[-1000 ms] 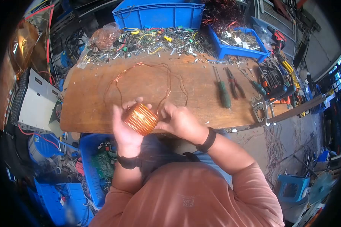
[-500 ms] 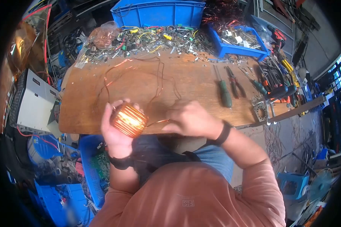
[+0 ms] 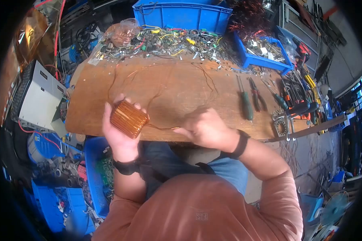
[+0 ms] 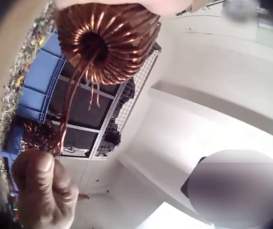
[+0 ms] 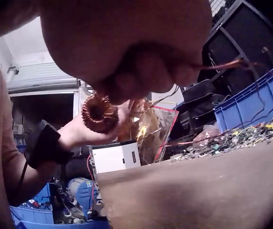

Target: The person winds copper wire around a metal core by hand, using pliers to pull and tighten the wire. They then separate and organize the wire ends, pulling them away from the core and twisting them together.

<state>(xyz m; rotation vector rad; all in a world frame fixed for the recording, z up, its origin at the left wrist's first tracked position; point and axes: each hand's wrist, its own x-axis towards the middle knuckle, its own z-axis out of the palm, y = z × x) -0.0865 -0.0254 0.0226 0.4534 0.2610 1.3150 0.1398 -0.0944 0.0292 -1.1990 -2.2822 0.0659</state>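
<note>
A ring-shaped coil of copper wire (image 3: 129,119) is gripped in my left hand (image 3: 120,136), above the table's front edge. The left wrist view shows the coil (image 4: 108,43) with its centre hole and strands coming out of it. My right hand (image 3: 208,127) pinches those strands (image 3: 161,128) to the right of the coil, fingers curled. In the left wrist view my right hand (image 4: 46,191) holds the wire at its fingertips. Loose lengths of copper wire loop above the table beyond both hands.
Scrap pieces (image 3: 165,43) cover the back of the wooden table (image 3: 88,116), before a blue crate (image 3: 181,17). A small blue tray (image 3: 265,61), a green screwdriver (image 3: 246,105) and pliers (image 3: 257,95) are at the right. Another blue bin (image 3: 93,172) stands below left.
My right hand has moved right, away from the coil, drawing a length of wire between them. My left hand has shifted left with the coil, which has turned.
</note>
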